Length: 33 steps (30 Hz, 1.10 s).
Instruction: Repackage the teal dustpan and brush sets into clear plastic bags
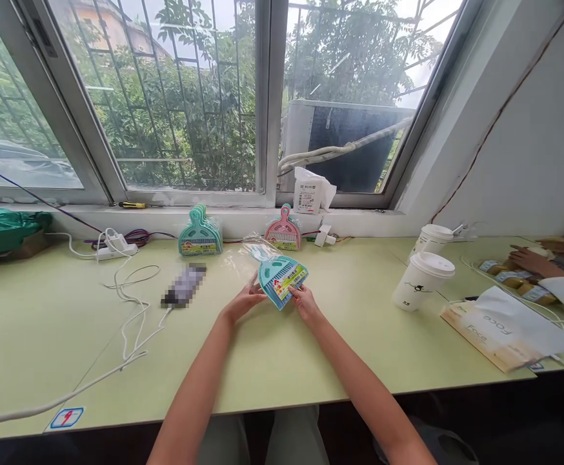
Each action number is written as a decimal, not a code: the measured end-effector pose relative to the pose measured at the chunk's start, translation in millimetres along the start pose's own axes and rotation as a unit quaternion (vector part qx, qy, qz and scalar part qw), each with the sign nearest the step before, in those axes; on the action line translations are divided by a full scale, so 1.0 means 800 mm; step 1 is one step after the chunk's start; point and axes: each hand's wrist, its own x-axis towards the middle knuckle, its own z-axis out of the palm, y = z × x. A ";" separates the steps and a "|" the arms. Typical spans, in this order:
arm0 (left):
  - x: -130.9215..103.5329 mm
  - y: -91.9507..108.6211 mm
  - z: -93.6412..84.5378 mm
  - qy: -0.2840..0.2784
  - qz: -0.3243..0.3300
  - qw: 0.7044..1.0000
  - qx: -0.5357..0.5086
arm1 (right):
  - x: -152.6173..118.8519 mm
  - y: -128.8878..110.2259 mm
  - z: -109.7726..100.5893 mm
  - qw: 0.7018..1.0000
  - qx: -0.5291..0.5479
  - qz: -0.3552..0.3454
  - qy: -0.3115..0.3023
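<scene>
A teal dustpan and brush set point(282, 278) in clear plastic wrap, with a yellow-green label, is held tilted above the table. My left hand point(248, 299) grips its left edge, fingers partly hidden behind it. On the lower right edge, beside the label, my right hand point(305, 302) pinches the set. Several similar green sets point(199, 231) stand together against the wall under the window, at the back left. A pink set point(282, 229) stands at the back, just behind the held one.
A phone point(184, 285) with white cables lies left, near a power strip point(116, 250). Two white cups point(423, 279) and a tissue pack point(509, 328) are on the right. Another person's hands point(533, 260) show at far right. A tissue packet point(311, 192) sits on the sill.
</scene>
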 end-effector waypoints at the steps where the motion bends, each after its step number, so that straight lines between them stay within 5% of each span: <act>1: -0.002 0.003 0.002 -0.023 0.002 1.000 0.003 | 0.000 -0.001 0.000 1.000 0.003 -0.002 0.000; 4: 0.000 0.009 0.001 -0.017 0.009 1.000 0.004 | -0.002 -0.002 0.002 1.000 0.007 -0.009 0.002; 10: 0.020 -0.005 -0.011 0.221 -0.004 0.971 0.096 | -0.011 -0.003 0.012 0.999 -0.006 -0.037 -0.032; 12: 0.022 -0.010 -0.008 0.210 -0.025 0.971 0.110 | -0.013 -0.005 0.014 0.998 -0.008 -0.049 -0.033; 17: 0.014 -0.013 0.006 0.005 -0.077 0.994 0.080 | -0.010 -0.011 0.009 0.998 0.000 -0.064 -0.018; 19: 0.013 -0.013 0.005 -0.020 -0.063 0.996 0.060 | -0.009 -0.014 0.007 0.998 -0.002 -0.064 -0.015; 29: 0.026 -0.016 -0.016 0.169 0.034 0.982 -0.077 | -0.015 -0.023 0.011 0.997 -0.034 -0.060 -0.022; 33: 0.026 -0.022 -0.002 0.150 0.015 0.988 -0.041 | -0.026 -0.025 0.020 0.994 -0.069 -0.082 -0.021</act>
